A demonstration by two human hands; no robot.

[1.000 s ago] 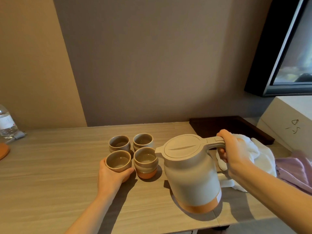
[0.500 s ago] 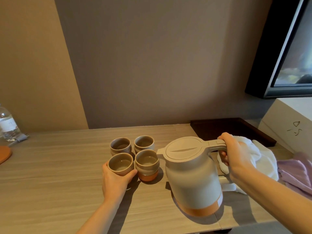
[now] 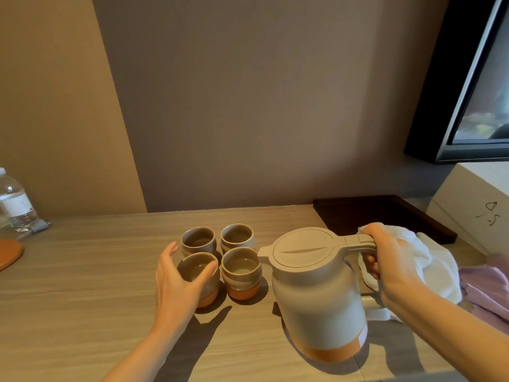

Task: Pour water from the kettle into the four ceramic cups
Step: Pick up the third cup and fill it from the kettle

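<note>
Two hands engaged: left hand (image 3: pixel 176 282) curls round the near-left cup (image 3: pixel 196 267), right hand (image 3: pixel 391 263) grips the upright kettle (image 3: pixel 316 299) handle.

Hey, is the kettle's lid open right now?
No, the lid lies flat and closed on the kettle, which the right hand grips by its handle.

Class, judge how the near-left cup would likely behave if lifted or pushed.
The near-left cup looks rigid ceramic, probably breakable if dropped. Squat and broad-based, it should slide rather than tip. Liquid seems to show inside, so a jolt from the left hand might spill it.
</note>
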